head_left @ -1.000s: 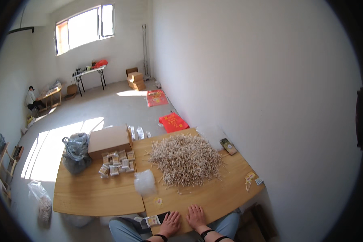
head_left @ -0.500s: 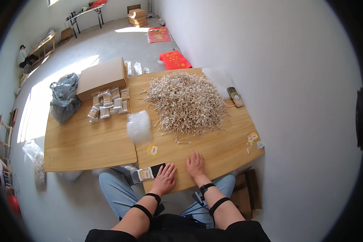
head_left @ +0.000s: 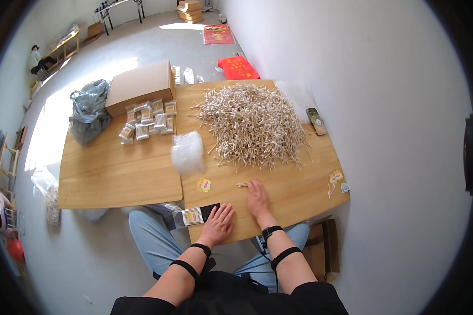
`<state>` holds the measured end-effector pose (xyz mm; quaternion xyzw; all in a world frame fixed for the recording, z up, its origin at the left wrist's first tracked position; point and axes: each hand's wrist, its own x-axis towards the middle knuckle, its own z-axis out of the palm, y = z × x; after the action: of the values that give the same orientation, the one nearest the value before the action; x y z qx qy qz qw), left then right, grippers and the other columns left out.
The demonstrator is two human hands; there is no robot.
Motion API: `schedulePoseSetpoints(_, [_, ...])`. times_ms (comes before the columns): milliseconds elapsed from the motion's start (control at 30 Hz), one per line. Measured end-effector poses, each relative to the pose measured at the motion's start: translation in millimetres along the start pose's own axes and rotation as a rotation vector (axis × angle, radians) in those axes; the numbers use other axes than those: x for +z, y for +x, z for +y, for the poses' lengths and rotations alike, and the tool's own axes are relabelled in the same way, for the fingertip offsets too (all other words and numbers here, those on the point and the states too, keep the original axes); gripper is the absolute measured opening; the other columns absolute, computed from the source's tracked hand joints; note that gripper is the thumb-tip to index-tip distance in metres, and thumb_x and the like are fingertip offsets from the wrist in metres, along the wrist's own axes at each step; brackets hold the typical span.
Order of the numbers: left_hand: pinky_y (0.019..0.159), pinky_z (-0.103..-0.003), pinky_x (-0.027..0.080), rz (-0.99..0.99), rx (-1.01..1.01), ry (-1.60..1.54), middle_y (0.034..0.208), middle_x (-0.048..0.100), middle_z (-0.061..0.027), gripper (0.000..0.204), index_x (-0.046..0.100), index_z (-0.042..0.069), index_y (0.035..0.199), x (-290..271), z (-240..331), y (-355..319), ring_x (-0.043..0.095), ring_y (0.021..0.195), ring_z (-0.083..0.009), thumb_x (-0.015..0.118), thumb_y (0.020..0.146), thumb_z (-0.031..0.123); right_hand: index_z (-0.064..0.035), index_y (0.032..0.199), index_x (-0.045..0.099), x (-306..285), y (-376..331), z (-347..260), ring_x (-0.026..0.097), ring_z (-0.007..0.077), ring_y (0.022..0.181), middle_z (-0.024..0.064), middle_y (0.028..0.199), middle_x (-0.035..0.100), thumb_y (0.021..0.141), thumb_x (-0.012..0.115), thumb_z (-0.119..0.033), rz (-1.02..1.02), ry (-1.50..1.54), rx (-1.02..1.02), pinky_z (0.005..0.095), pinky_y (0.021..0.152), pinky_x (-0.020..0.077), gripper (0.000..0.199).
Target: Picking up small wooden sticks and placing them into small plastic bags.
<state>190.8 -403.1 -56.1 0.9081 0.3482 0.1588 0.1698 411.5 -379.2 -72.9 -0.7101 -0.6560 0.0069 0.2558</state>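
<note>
Up past the flat, relaxed left hand (head_left: pixel 218 222) some swab packs (head_left: pixel 147 119) look done, but tons of loose swabs (head_left: pixel 255 126) remain beyond the right hand (head_left: pixel 258 199), can't tell if it's gripping.

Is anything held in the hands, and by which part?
The right hand appears to hold a few swabs by their right ends, though its grip is unclear. The left hand lies palm-down, holding nothing visible.

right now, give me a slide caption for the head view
Right hand at a few loose cotton swabs, left hand by a swab-filled pouch, a large swab pile beyond.
</note>
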Motion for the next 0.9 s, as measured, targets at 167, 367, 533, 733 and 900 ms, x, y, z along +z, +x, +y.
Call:
schedulePoseSetpoints(167, [0.116, -0.047, 0.025, 0.055, -0.074, -0.114, 0.152, 0.036, -0.0136, 0.063, 0.038, 0.006, 0.145, 6.4, -5.7, 10.6, 0.035, 0.141, -0.0262, 0.061, 0.088, 0.024, -0.0033, 0.127, 0.055, -8.5, -32.1, -23.1, 0.047, 0.0339, 0.127, 0.0162, 0.131, 0.054, 0.090, 0.051, -0.011, -0.029, -0.009, 0.003, 0.0425, 0.110, 0.0375, 0.038])
schedulePoseSetpoints(367, [0.118, -0.047, 0.019, 0.088, -0.135, 0.037, 0.154, 0.033, -0.0147, 0.062, 0.039, 0.006, 0.144, 10.0, -7.7, 37.4, 0.028, 0.144, -0.0281, 0.058, 0.090, 0.028, -0.0018, 0.128, 0.053, -19.1, -55.8, -51.8, 0.045, 0.0349, 0.129, 0.0181, 0.133, 0.052, 0.086, 0.056, -0.010, -0.077, 0.028, -0.022, 0.0429, 0.110, 0.0374, 0.042])
schedulePoseSetpoints(533, [0.119, -0.046, 0.016, -0.007, -0.122, 0.096, 0.155, 0.032, -0.0107, 0.060, 0.039, 0.008, 0.145, 11.8, -8.0, 34.8, 0.027, 0.145, -0.0239, 0.052, 0.093, 0.035, -0.0061, 0.126, 0.055, -15.7, -21.1, -32.0, 0.053, 0.0370, 0.116, 0.0182, 0.125, 0.054, 0.087, 0.058, -0.011, 0.012, 0.077, 0.052, 0.0449, 0.098, 0.0438, 0.039])
schedulePoseSetpoints(733, [0.119, -0.046, 0.016, -0.022, -0.143, 0.091, 0.153, 0.036, -0.0084, 0.057, 0.042, 0.008, 0.143, 8.0, -4.6, 34.1, 0.029, 0.144, -0.0218, 0.052, 0.094, 0.035, -0.0142, 0.113, 0.064, 2.0, 67.2, -11.4, 0.056, 0.0337, 0.101, 0.0125, 0.109, 0.058, 0.084, 0.064, -0.011, 0.059, -0.010, 0.050, 0.0448, 0.085, 0.0473, 0.029])
schedulePoseSetpoints(900, [0.119, -0.045, 0.018, -0.001, -0.154, 0.047, 0.150, 0.040, -0.0100, 0.056, 0.044, 0.007, 0.141, 3.3, -1.8, 35.3, 0.032, 0.143, -0.0224, 0.055, 0.092, 0.032, -0.0130, 0.092, 0.064, -0.5, 74.0, -8.4, 0.056, 0.0313, 0.094, 0.0088, 0.096, 0.056, 0.083, 0.067, -0.014, 0.010, 0.035, 0.079, 0.0433, 0.077, 0.0484, 0.010])
